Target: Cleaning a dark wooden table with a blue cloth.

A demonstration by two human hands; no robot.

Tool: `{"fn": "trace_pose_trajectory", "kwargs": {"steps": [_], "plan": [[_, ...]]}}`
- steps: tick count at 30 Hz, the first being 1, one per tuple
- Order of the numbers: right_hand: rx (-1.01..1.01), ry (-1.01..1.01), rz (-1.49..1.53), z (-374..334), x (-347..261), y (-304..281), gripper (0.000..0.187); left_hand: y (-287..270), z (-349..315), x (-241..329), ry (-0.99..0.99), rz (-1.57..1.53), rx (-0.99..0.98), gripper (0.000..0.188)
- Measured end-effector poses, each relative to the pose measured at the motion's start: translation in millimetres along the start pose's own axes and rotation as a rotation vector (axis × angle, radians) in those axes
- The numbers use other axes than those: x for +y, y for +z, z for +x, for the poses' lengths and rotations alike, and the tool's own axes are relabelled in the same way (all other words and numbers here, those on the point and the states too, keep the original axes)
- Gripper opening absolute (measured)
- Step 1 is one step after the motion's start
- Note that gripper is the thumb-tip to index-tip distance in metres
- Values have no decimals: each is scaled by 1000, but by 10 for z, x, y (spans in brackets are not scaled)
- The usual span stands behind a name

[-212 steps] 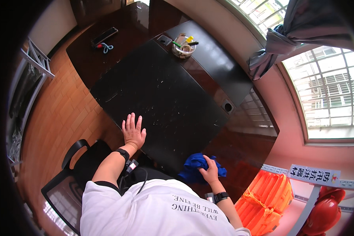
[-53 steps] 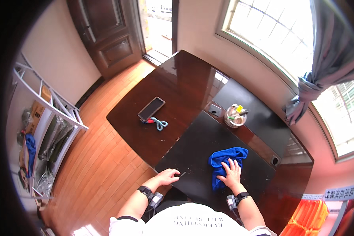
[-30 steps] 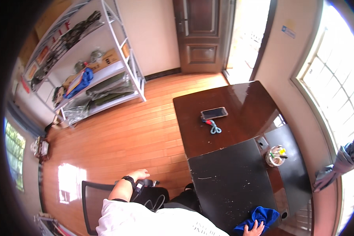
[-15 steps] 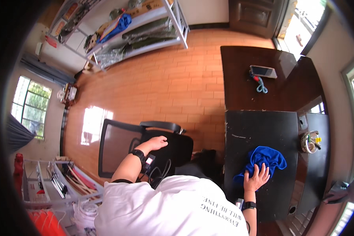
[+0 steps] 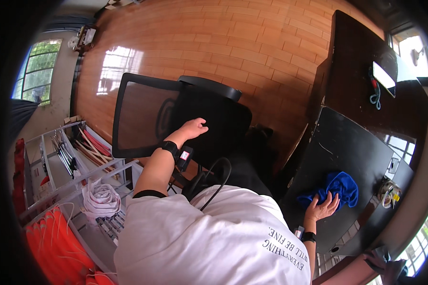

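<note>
My right hand (image 5: 322, 208), fingers spread, lies at the near edge of a crumpled blue cloth (image 5: 343, 188) on the black desk top. It looks to touch the cloth without gripping it. Over the black chair seat (image 5: 218, 111) hangs my left hand (image 5: 193, 128), its fingers curled in loosely with nothing seen in them. Black bands circle both wrists, each with a small device beside it.
A phone (image 5: 384, 79) and a blue-red cord (image 5: 374, 95) lie on the desk's farther brown part. A pen holder (image 5: 390, 194) stands at the right. The chair's mesh back (image 5: 145, 116) is left of me, beyond a shelf rack (image 5: 71, 187) with orange bundles (image 5: 59, 242).
The view has turned down and left, so the far shelf is out of sight. My right hand has slid to the cloth's near edge and sits less on top of it.
</note>
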State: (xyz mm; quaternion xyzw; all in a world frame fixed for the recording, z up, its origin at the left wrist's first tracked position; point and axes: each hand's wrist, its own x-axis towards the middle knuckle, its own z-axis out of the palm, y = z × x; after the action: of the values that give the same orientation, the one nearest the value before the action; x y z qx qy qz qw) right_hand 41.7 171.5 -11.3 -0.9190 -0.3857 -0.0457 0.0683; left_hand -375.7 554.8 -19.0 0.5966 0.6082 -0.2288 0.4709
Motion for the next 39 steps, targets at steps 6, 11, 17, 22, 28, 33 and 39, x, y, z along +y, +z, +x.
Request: {"fn": "trace_pose_trajectory", "kwargs": {"steps": [6, 11, 17, 22, 28, 33, 39], "plan": [[-26, 12, -3, 15, 2, -28, 51, -76, 290, 199, 54, 392, 384, 77], [-11, 21, -17, 17, -8, -18, 50, -162, 740, 725, 259, 606, 436, 88], [-11, 34, -11, 18, -20, -19, 47, -270, 1388, 1105, 178, 938, 187, 89], [-9, 26, 40, 9, -41, -35, 44, -246, 1662, 1290, 102, 1058, 59, 56], [-10, -17, 30, 187, -131, -46, 47, -100, 1644, 1282, 165, 1055, 121, 41], [2, -56, 63, 486, -276, -46, 40, 121, 1557, 1491, 182, 1124, 50, 41], [6, -63, 64, 482, -285, -33, 43, 198, 1526, 1423, 236, 1119, 69, 39]]}}
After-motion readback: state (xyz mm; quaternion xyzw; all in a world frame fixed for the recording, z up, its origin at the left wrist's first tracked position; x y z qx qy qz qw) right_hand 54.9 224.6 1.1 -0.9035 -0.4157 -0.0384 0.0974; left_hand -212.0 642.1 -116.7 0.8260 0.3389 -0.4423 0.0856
